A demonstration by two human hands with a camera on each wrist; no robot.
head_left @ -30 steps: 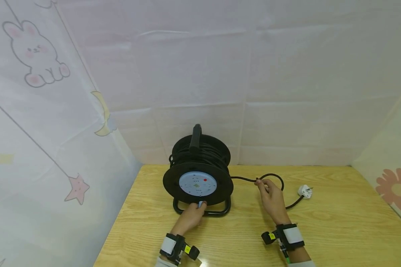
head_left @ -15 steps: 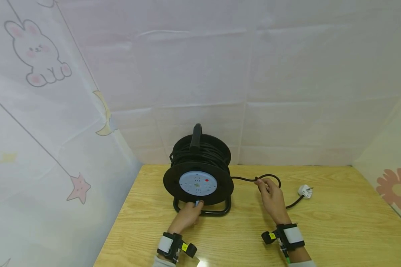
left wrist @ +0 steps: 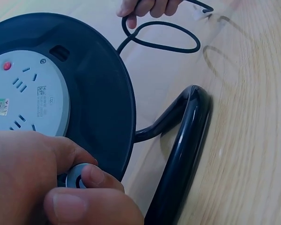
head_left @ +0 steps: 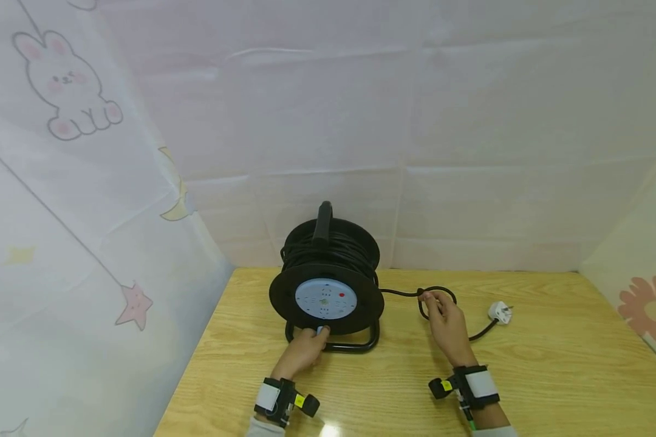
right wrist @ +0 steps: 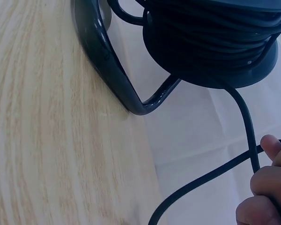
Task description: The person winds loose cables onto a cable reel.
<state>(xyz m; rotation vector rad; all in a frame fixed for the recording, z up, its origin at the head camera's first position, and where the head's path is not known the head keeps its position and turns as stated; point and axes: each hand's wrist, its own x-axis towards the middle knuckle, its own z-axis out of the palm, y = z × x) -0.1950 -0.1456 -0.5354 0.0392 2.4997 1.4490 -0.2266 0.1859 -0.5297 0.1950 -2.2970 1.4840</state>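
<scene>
A black cable reel [head_left: 284,303] with a pale blue socket panel [head_left: 313,292] stands on its tubular frame [head_left: 355,348]. Low on its front disc is a small blue-grey knob [left wrist: 75,177], which my left hand [head_left: 302,351] pinches between thumb and fingers. From the reel's right side runs a black cable [head_left: 399,293]. My right hand [head_left: 448,323] holds this cable a short way out from the reel, and a loose loop of it crosses itself at my fingertips. Past that hand the cable ends in a white plug [head_left: 500,312] lying on the table.
The wood-grain table [head_left: 557,364] ends at the back against a pale hanging cloth [head_left: 492,218]. The reel's upright carrying handle [head_left: 322,226] rises close to that cloth. A printed cloth [head_left: 142,364] borders the left side.
The knob and my left hand have shifted a little left as the reel's disc turned slightly clockwise. The cable loop at my right hand has drawn in; the plug stays put.
</scene>
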